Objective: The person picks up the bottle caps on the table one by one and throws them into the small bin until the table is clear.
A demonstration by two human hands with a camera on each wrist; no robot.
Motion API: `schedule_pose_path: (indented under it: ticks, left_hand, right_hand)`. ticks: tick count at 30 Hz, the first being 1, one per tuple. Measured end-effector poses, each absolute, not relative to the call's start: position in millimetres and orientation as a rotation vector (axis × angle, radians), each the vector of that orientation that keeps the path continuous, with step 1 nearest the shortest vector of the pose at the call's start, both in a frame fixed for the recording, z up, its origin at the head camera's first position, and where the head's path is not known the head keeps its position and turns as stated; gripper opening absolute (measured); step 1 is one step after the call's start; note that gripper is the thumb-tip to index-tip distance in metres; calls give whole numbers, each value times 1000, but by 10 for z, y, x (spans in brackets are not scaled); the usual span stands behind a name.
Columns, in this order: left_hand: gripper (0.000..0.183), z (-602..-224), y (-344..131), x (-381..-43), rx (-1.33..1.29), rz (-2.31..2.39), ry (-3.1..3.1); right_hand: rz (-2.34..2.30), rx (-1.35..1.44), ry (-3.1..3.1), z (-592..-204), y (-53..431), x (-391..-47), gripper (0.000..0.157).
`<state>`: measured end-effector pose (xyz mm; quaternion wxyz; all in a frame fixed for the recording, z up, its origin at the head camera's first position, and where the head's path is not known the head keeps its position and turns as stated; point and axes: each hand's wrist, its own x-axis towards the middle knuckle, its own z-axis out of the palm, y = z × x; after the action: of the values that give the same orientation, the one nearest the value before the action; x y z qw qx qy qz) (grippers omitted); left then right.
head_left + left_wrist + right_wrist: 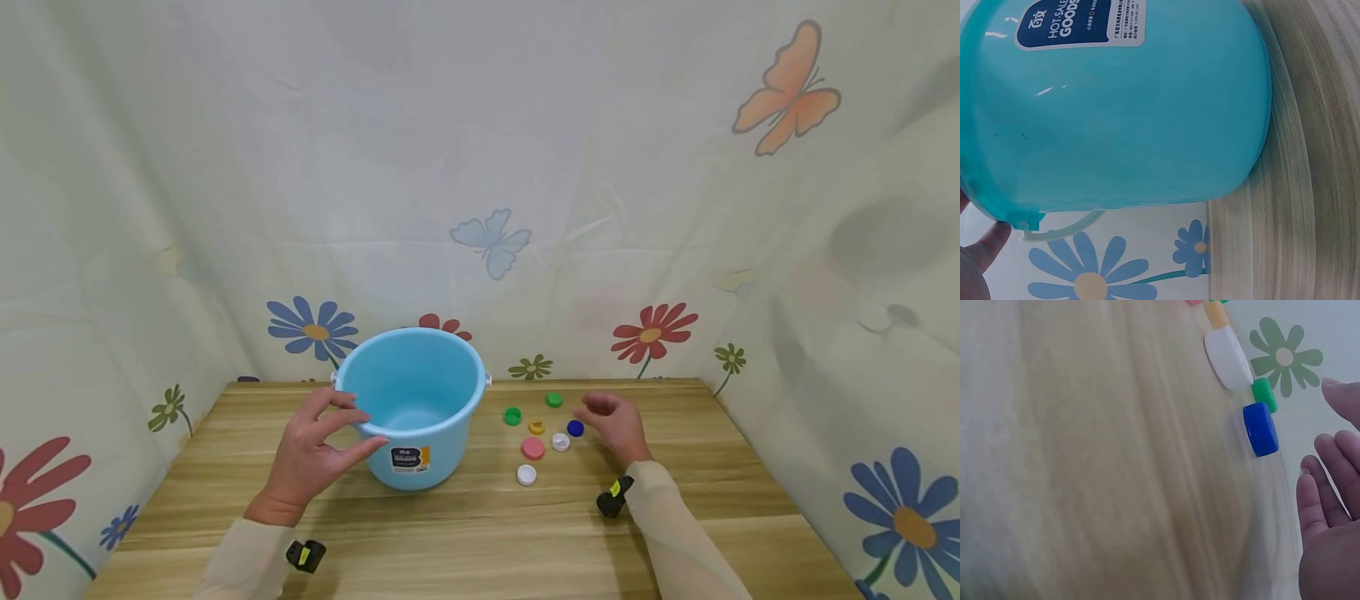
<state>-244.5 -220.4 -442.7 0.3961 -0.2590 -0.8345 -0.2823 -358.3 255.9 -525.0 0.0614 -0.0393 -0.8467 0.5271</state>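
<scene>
From the head, a round, light-blue plastic bucket point(444, 458) stood upright on the brown, wood-look table point(465, 542). To its right lay seven small, round plastic caps: a green cap point(512, 416), another green cap point(553, 400), a yellow cap point(536, 427), a pink cap point(533, 448), a white cap point(561, 442), another white cap point(527, 475) and a dark-blue cap point(575, 428). The right hand point(618, 425) was just beside the dark-blue cap. I think the best way to pick it up was to pinch its sides softly, because a push could slide it into the white cap near it. The left hand point(315, 450) was at the bucket's rim, good for keeping the bucket from tipping. I could see down into the bucket, and nothing lay on the part of its floor that showed.

From the left wrist, the bucket's smooth side filled most of the view, with a pale, curved handle point(1066, 232). A fingertip was by the rim, but I could not tell if the left hand gripped it.

From the right wrist, the right hand's fingers were loosely bent, with the thumb apart, and they held nothing. The dark-blue cap was the closest one to them.
</scene>
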Motion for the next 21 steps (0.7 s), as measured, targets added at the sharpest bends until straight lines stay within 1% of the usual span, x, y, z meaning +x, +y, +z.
schedule_pose_path:
  ticks: [21]
  left_hand:
    - [37, -4416, -2208, -2445, -657, -727, -2130]
  right_hand:
    - [1467, -13, -2731, -5303, 2615, -3586, 36]
